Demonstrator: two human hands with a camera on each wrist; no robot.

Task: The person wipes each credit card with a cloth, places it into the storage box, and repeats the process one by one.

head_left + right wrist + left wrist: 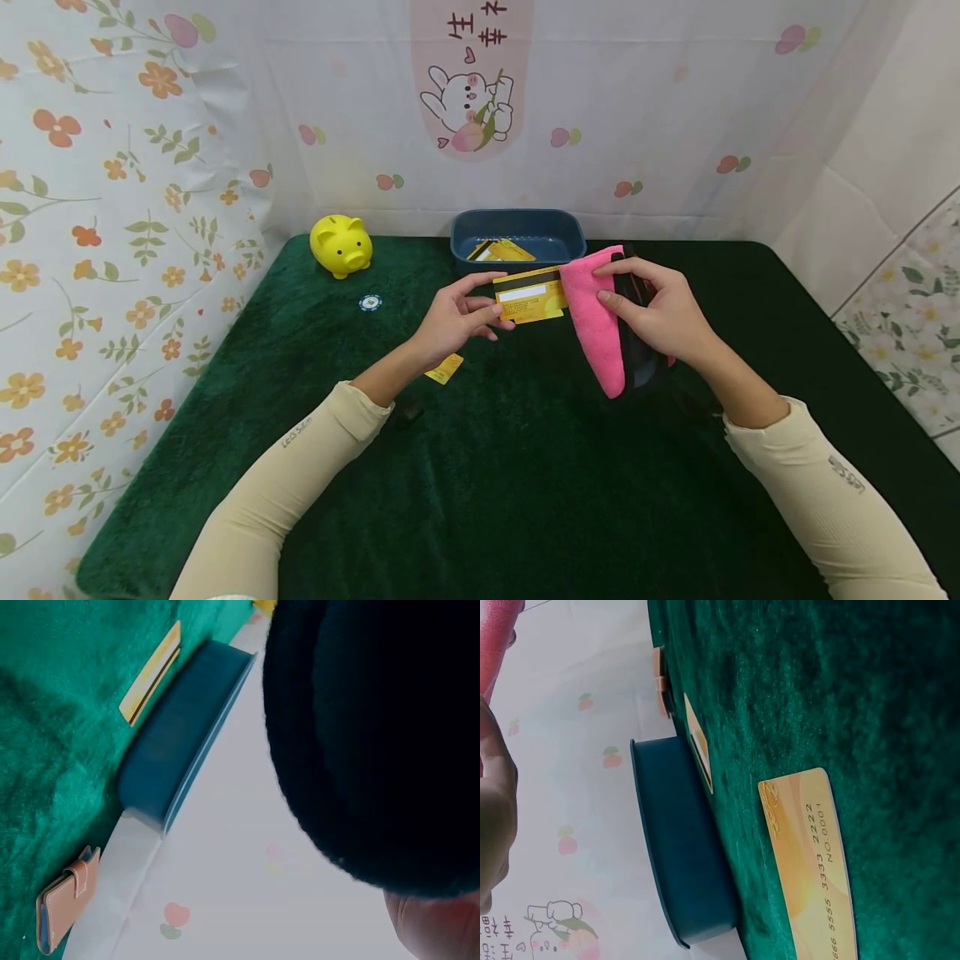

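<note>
In the head view my left hand (461,315) pinches a yellow bank card (528,293) with a dark stripe and a white strip. The card's right end meets a pink cloth (592,325), which hides that edge. My right hand (660,304) holds the cloth, thumb and fingers gripping it together with a black piece (636,350) behind it; its kind is unclear. In the right wrist view a dark, fuzzy-edged shape (375,765) covers much of the picture. Part of the pink cloth (491,641) shows in the left wrist view.
A blue bin (517,221) with several cards (510,250) stands at the back. A yellow piggy bank (341,246) and a poker chip (371,302) are to the left. Another card (446,369) lies on the green cloth. A brown wallet (71,900) sits beyond the bin.
</note>
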